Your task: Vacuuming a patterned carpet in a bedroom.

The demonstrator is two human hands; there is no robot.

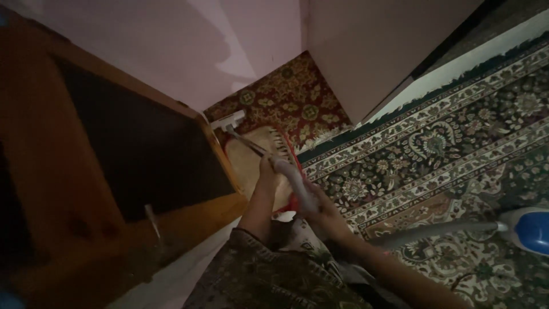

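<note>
A person gripped a vacuum cleaner wand (251,146) with both hands in a dim room, its white floor nozzle (227,121) resting on a red patterned rug (291,97) beside a wooden cabinet (86,171). The left hand (266,167) closed around the wand farther along, near a small beige mat (254,163), while the right hand (311,200) wrapped its fingers tightly on the pale handle end. A grey hose (434,230) trailed across the dark ornate carpet (457,149) to the blue-and-white vacuum body (529,229) at the frame's right edge
</note>
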